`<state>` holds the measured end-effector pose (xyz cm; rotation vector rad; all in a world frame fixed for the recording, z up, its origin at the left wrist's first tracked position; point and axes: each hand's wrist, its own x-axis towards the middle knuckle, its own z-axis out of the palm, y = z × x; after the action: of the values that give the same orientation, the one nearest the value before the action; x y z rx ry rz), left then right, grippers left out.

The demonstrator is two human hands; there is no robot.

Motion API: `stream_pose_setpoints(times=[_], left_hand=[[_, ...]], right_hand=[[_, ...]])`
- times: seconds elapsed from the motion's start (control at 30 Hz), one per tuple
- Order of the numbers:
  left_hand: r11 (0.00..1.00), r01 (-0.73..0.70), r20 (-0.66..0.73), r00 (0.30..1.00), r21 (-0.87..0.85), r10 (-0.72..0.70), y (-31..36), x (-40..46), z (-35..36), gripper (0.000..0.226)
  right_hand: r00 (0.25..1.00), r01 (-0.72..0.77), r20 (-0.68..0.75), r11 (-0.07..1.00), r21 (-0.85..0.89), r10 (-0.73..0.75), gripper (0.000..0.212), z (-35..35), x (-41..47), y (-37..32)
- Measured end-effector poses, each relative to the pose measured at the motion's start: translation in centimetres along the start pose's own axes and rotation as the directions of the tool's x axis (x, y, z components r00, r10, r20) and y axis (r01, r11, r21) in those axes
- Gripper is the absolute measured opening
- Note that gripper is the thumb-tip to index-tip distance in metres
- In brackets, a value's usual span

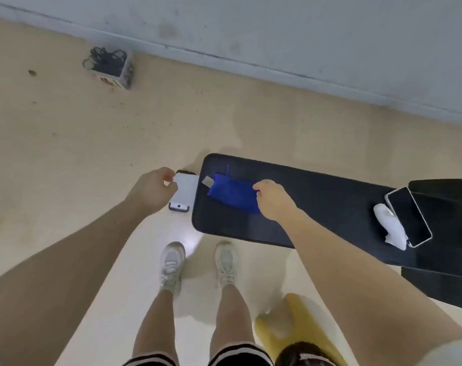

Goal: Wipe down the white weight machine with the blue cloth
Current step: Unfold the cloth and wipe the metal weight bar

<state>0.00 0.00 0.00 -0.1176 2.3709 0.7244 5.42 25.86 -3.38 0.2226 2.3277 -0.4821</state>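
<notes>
Head view: looks like the start, pick-up step. Blue cloth [233, 192] lies bunched on the left end of a black padded bench [317, 204], w/ a small grey tag at its left edge. Right hand [273, 200] is on the cloth's right edge, fingers curled down & pinching the fabric. Left hand [153, 190] is just beside the white foot of the machine [185, 192] that sticks out left of the bench; fingers loosely curled, holding nothing, may be touching the white part, can't tell for sure.

Next move, my guess: lift the cloth clear of the pad, bring it left to the white frame, press flat & rub.

Around: phone [409, 216] & a white gadget [389, 225] on the bench's right end, well apart from the cloth. Box of black cables [111, 67] far left by the wall. Yellow thing [290, 323] near right on the floor. Person's shoes [171, 265] just near of the bench. Nothing blocks the reach; only a small bit of the white frame shows.
</notes>
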Motion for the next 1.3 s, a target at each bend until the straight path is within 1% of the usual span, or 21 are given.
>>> stream_pose_setpoints(times=[0.1, 0.17, 0.23, 0.3, 0.33, 0.4, 0.47, 0.5, 0.6, 0.67, 0.7, 0.77, 0.83, 0.9, 1.0, 1.03, 1.1, 1.17, 1.2, 1.23, 1.3], left_hand=[[0.998, 0.057, -0.016, 0.998, -0.004, -0.057, 0.0, 1.8, 3.1, 0.034], [0.996, 0.09, 0.01, 0.996, 0.002, -0.09, -0.1, 2.1, 4.8, 0.035], [0.994, 0.091, 0.037, 0.995, 0.053, -0.093, -0.2, 1.8, 5.8, 0.036], [0.993, 0.082, 0.032, 0.996, 0.083, -0.084, 0.2, 1.0, 5.7, 0.037], [0.994, 0.075, 0.028, 0.997, 0.08, -0.077, 0.5, 0.5, 5.3, 0.037], [0.997, 0.033, 0.037, 0.999, 0.071, -0.036, 1.3, -0.9, 3.9, 0.036], [0.998, -0.01, 0.062, 0.998, 0.056, 0.007, 2.0, -2.8, 1.6, 0.037], [0.999, -0.019, 0.066, 0.998, 0.042, 0.016, 2.3, -3.9, 0.2, 0.037], [0.999, -0.044, 0.009, 0.999, -0.003, 0.044, 2.8, -7.5, -5.1, 0.035], [0.997, -0.053, -0.036, 0.998, -0.055, 0.051, 3.0, -10.1, -8.8, 0.033], [0.994, -0.054, -0.071, 0.996, -0.093, 0.048, 2.9, -11.3, -10.7, 0.033], [0.976, -0.055, -0.146, 0.989, -0.212, 0.024, 2.0, -13.5, -14.4, 0.032], [0.931, -0.068, -0.207, 0.978, -0.358, -0.008, -0.3, -16.0, -17.6, 0.03], [0.883, -0.081, -0.247, 0.968, -0.462, -0.04, -3.8, -18.4, -20.1, 0.029], [0.812, -0.056, -0.253, 0.96, -0.581, -0.116, -10.8, -22.3, -23.5, 0.033], [0.769, -0.054, -0.244, 0.96, -0.637, -0.135, -13.3, -23.6, -24.5, 0.035], [0.647, -0.074, -0.221, 0.964, -0.759, -0.149, -18.2, -26.5, -26.4, 0.035], [0.518, -0.1, -0.219, 0.96, -0.849, -0.173, -23.0, -29.0, -27.7, 0.033], [0.488, -0.1, -0.22, 0.956, -0.867, -0.194, -25.5, -30.0, -28.2, 0.033], [0.486, -0.082, -0.213, 0.952, -0.87, -0.221, -27.8, -30.9, -28.7, 0.034], [0.526, -0.034, -0.217, 0.932, -0.85, -0.291, -32.1, -32.4, -29.7, 0.035]], right_hand=[[1.0, -0.007, -0.017, 0.997, -0.078, 0.005, 0.044, 1.4, 2.7, 1.3], [0.999, 0.021, -0.025, 0.987, -0.158, -0.025, 0.044, 2.8, 4.0, 1.7], [0.998, 0.026, -0.054, 0.972, -0.232, -0.04, 0.046, 3.9, 4.6, 1.9], [0.997, 0.026, -0.069, 0.962, -0.272, -0.047, 0.037, 4.0, 4.5, 1.4], [0.997, 0.04, -0.049, 0.967, -0.251, -0.054, 0.034, 3.8, 4.2, 1.0], [0.995, 0.1, 0.003, 0.988, -0.121, -0.1, 0.031, 2.6, 2.9, -0.5], [0.981, 0.196, 0.003, 0.979, 0.05, -0.196, 0.011, 0.6, 0.9, -2.7], [0.973, 0.229, 0.01, 0.965, 0.127, -0.232, 0.005, -0.7, -0.4, -4.1], [0.963, 0.238, 0.049, 0.919, 0.315, -0.266, 0.01, -6.0, -4.7, -9.6], [0.954, 0.228, 0.084, 0.875, 0.427, -0.289, 0.018, -9.1, -7.7, -13.3], [0.941, 0.234, 0.103, 0.838, 0.492, -0.323, 0.018, -10.4, -9.0, -15.3], [0.902, 0.253, 0.137, 0.76, 0.598, -0.409, 0.006, -12.2, -11.4, -19.7], [0.865, 0.261, 0.16, 0.699, 0.666, -0.476, 0.003, -12.7, -13.9, -24.4], [0.832, 0.275, 0.166, 0.654, 0.704, -0.529, 0.003, -12.0, -16.0, -29.4], [0.782, 0.273, 0.17, 0.575, 0.771, -0.6, 0.003, -9.3, -18.6, -37.1], [0.773, 0.253, 0.177, 0.551, 0.795, -0.61, 0.006, -8.1, -19.3, -39.7], [0.749, 0.23, 0.19, 0.519, 0.823, -0.635, 0.018, -5.3, -21.1, -45.0], [0.717, 0.247, 0.217, 0.532, 0.81, -0.663, 0.017, -2.2, -22.6, -49.8], [0.702, 0.259, 0.233, 0.546, 0.797, -0.673, 0.015, -0.5, -22.9, -52.1], [0.69, 0.267, 0.258, 0.569, 0.778, -0.677, 0.011, 1.2, -23.2, -54.3], [0.681, 0.277, 0.306, 0.621, 0.734, -0.665, 0.006, 4.2, -23.5, -58.2]])
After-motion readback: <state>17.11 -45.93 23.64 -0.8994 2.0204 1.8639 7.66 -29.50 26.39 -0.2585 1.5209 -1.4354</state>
